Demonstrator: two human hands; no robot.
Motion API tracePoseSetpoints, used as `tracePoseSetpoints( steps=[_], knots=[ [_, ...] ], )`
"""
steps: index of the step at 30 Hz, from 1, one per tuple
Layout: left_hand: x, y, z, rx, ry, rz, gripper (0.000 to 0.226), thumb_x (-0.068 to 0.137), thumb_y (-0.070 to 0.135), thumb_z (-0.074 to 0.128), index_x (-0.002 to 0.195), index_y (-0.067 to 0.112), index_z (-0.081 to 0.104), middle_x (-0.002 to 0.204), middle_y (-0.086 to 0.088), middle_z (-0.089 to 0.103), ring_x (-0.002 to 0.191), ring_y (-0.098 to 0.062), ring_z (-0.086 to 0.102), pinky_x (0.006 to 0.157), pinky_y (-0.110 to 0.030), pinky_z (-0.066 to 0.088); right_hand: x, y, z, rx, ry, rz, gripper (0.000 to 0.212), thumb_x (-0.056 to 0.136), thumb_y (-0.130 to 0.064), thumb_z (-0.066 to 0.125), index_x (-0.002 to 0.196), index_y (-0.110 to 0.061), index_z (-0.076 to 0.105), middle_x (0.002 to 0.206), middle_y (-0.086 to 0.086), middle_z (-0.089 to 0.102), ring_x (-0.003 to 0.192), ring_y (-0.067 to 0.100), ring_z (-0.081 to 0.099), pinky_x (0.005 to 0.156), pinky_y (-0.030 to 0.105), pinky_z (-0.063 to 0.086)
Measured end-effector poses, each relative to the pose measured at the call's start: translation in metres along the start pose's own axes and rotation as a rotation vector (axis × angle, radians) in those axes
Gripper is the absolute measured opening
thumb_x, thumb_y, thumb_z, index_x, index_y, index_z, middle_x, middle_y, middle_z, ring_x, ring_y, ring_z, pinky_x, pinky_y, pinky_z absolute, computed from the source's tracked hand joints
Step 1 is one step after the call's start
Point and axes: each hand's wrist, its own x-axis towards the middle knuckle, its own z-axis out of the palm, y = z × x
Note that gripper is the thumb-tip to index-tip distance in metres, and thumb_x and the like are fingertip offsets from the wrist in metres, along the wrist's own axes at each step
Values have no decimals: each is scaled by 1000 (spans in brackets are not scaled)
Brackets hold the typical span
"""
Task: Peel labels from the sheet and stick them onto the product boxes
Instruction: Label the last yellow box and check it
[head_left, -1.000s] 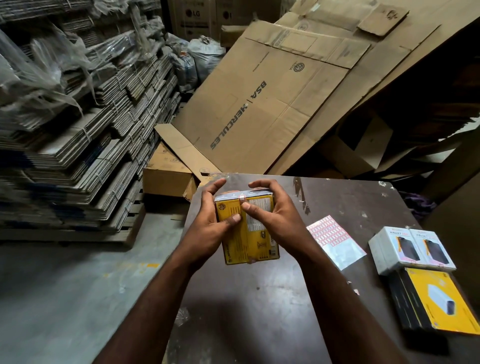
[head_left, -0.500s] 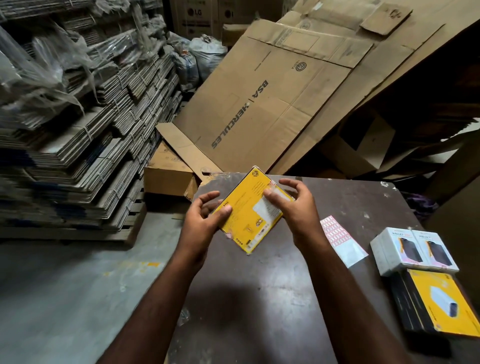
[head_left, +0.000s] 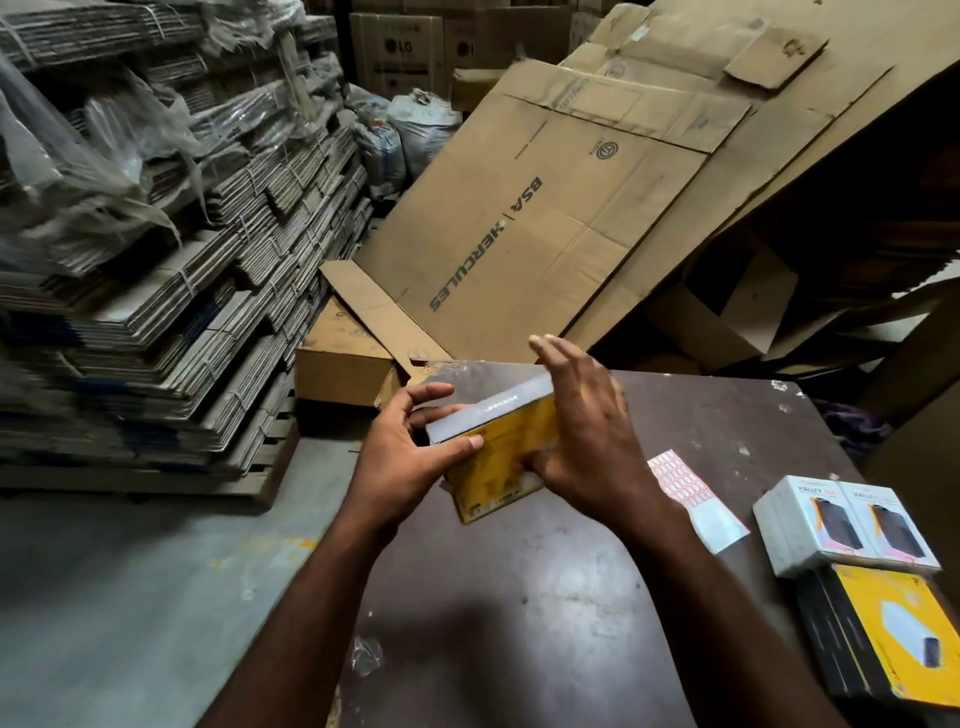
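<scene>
left hand (head_left: 400, 460): grips the left end of the yellow box, thumb laid across the yellow face just under the top edge, the other fingers curled round the far side.
right hand (head_left: 587, 431): flat against the right end of the box, fingers straight and a little spread, pointing up past its top edge; the thumb is hidden, so i cannot tell whether it hooks under the box.
yellow box (head_left: 493, 473): held between both hands over the far left part of the counter, tilted, a pale grey side up and the yellow printed face toward the camera.
label sheet (head_left: 683, 486): lies flat on the counter just right of the right wrist, with rows of small pink-red labels on its far part and bare white backing at the near end.
white boxes (head_left: 831, 525): two, side by side and touching, near the counter's right edge, each with a dark product picture; whether they sit on the boxes nearer the camera or only against them is unclear.
yellow-and-black boxes (head_left: 893, 644): stacked at the near right corner, yellow face up.
counter (head_left: 519, 597): dark brown, scuffed, with pale specks.
plastic scrap (head_left: 366, 656): crumpled clear bit near the counter's left edge.
flattened carton (head_left: 519, 223): leans behind the counter, printed "bsa hercules".
cardboard bundles (head_left: 156, 260): tied stacks on the left, some under clear plastic.
</scene>
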Motion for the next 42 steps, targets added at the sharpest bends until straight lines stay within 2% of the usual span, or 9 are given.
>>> tracePoseSetpoints(
  steps=[4, 8, 15, 18, 25, 28, 32, 36, 42],
  knots=[
    [0, 1, 7, 46, -38, 27, 67, 71, 9, 87, 126, 30, 54, 110, 0, 73, 100, -16, 71, 77, -32, 60, 1, -7, 3, -45, -159, -129, 66, 73, -31, 81, 133, -27, 54, 130, -4, 60, 123, 19, 54, 119, 50, 27],
    [0, 0, 6, 86, -70, 36, 75, 69, 22, 90, 131, 38, 51, 116, 0, 72, 105, -17, 70, 83, -44, 61, 1, -3, 3, 157, -231, -43, 59, 70, -39, 85, 122, -25, 61, 114, -5, 65, 101, 14, 60, 86, 35, 54],
    [-2, 1, 4, 213, -70, 152, 54, 77, 22, 82, 123, 34, 57, 117, 9, 64, 106, 1, 63, 75, -21, 57, -3, 4, 6, 301, -217, 107, 42, 74, -33, 85, 108, -19, 64, 101, -5, 65, 89, 9, 61, 72, 11, 48],
    [-1, -2, 4, 241, 2, 194, 45, 77, 27, 82, 117, 30, 62, 115, 15, 65, 107, 2, 62, 77, -21, 57, -2, 6, 6, 370, -183, 199, 40, 74, -32, 86, 105, -21, 63, 100, -6, 65, 87, 5, 61, 67, 7, 45],
    [-2, -10, 7, 81, 91, 172, 59, 76, 42, 81, 128, 32, 53, 124, 9, 63, 115, -6, 60, 85, -27, 55, -4, 12, 6, 655, -130, 377, 42, 79, -32, 82, 114, -22, 62, 109, -6, 70, 101, 13, 67, 84, 43, 60],
    [-6, -6, 16, 60, 65, 166, 59, 86, 34, 70, 137, 24, 44, 121, 12, 61, 109, 7, 61, 76, -17, 55, -7, 12, 7, 767, -149, 384, 44, 81, -32, 79, 119, -31, 56, 118, -3, 67, 109, 17, 65, 91, 48, 57],
    [-8, -6, 22, 60, 34, 185, 56, 85, 32, 65, 136, 26, 43, 113, 19, 65, 105, 5, 64, 76, -19, 56, -8, 11, 4, 763, -150, 342, 60, 83, -23, 79, 130, -34, 45, 124, -7, 61, 116, 14, 61, 93, 41, 57],
    [-7, -11, 25, 94, 15, 187, 52, 89, 29, 66, 134, 32, 42, 116, 16, 66, 107, -3, 65, 82, -24, 57, -6, 7, 2, 520, -15, 230, 79, 77, -19, 84, 143, -32, 43, 132, -7, 52, 119, 6, 52, 92, 17, 48],
    [-6, -17, 25, 126, -27, 167, 52, 88, 33, 67, 133, 39, 41, 124, 11, 61, 111, -6, 64, 83, -29, 58, -1, 5, 0, 449, 2, 115, 35, 86, -32, 76, 119, -28, 67, 134, -5, 56, 124, 9, 50, 94, 20, 44]
  ],
)
